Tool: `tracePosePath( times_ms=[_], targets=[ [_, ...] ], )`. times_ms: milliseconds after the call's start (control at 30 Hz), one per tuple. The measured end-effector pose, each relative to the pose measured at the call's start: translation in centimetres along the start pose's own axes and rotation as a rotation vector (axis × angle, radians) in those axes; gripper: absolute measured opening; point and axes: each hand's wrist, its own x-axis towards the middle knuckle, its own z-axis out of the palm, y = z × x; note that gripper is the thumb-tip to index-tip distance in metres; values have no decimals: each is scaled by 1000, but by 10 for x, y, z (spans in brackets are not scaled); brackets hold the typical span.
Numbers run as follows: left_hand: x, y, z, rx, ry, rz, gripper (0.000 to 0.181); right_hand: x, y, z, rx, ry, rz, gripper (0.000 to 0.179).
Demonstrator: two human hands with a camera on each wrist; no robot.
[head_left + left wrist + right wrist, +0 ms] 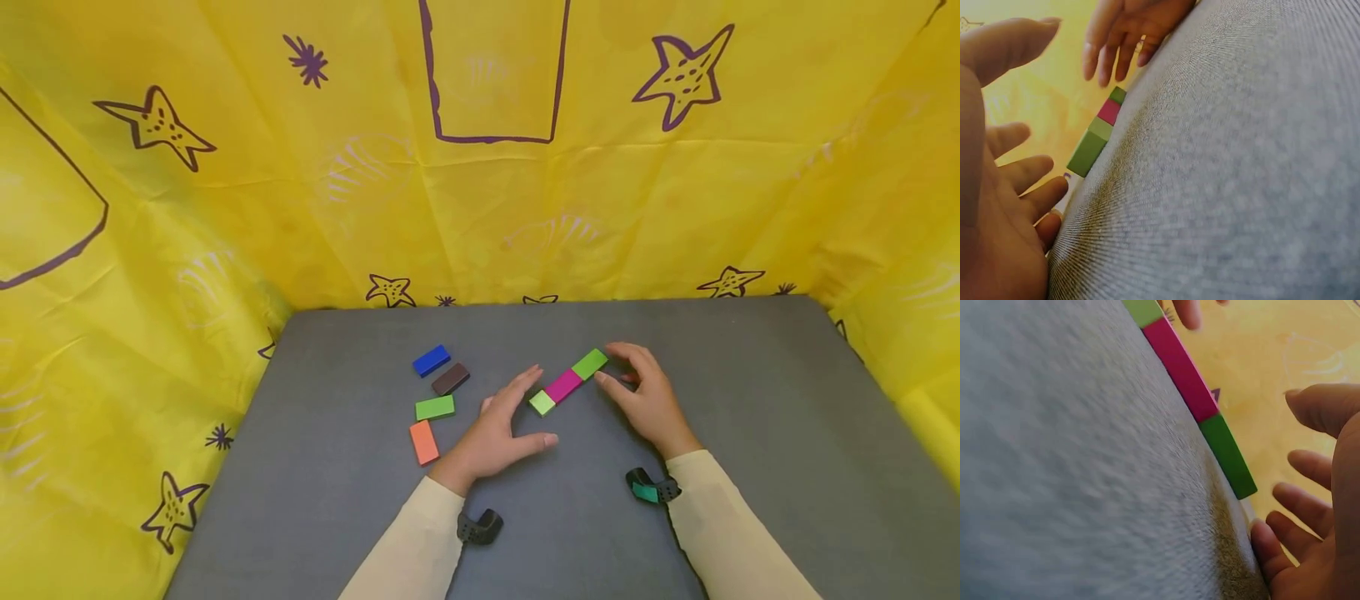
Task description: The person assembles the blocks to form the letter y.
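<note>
Three flat blocks lie end to end in a slanting row on the grey table: a light green block [542, 403] at the near end, a magenta block [562, 386] in the middle, a darker green block [590, 364] at the far end. My left hand [491, 442] hovers beside the light green end, thumb spread away from the extended fingers, holding nothing. Around the far end curves my right hand [648, 404], its fingers loosely bent and its palm empty. In the right wrist view, a gap separates its fingers from the green block [1229, 456].
Left of my left hand lie several separate blocks: a blue block [431, 361], a brown block [451, 379], another green block [435, 407] and an orange block [423, 442]. A yellow patterned cloth [480, 225] stands behind the table [337, 500] and along its sides.
</note>
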Motion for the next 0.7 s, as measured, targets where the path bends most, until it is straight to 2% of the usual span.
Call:
tracePosePath(
  times_ms=[100, 167, 333, 533, 700],
  targets=[
    [-1, -1, 0, -40, 49, -24, 94, -7, -4, 2, 10, -25, -11, 49],
    [-1, -2, -1, -87, 81, -12, 91, -11, -7, 5, 12, -41, -32, 50],
    [0, -4, -9, -204, 190, 93, 80, -21, -12, 9, 0, -70, -68, 53],
    [-1, -6, -33, -293, 363, 187, 68, -34, -23, 16, 20, -174, -54, 59],
    [-5, -15, -57, -317, 501, 183, 59, -44, -36, 23, -3, -280, -80, 68]
  ],
)
